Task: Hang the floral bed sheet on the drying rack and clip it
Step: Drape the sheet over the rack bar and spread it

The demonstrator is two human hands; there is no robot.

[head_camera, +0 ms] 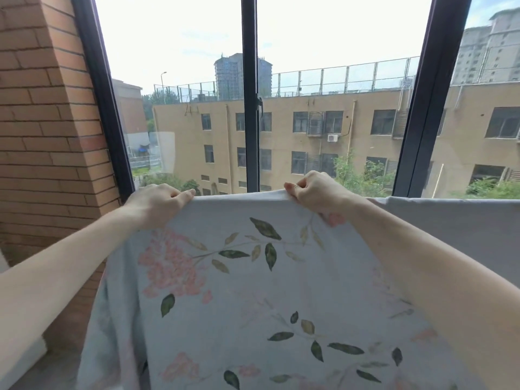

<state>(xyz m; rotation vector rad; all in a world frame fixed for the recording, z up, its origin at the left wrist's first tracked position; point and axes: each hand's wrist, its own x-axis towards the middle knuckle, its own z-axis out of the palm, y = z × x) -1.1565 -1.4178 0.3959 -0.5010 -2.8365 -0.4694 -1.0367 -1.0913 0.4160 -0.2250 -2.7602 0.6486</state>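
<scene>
The floral bed sheet [242,282] is pale blue with pink blossoms and green leaves, and it fills the lower middle of the head view. Its top edge is stretched level in front of the window. My left hand [157,204] grips that edge at the left corner, fingers curled over the cloth. My right hand [312,192] pinches the same edge further right. To the right of my right arm the sheet [455,220] runs on, draped level along its top. The drying rack and any clips are hidden behind the cloth.
A large window with dark frames [250,94] stands directly behind the sheet. A brick wall [47,136] closes off the left side. Low at the left lies a white ledge [19,358].
</scene>
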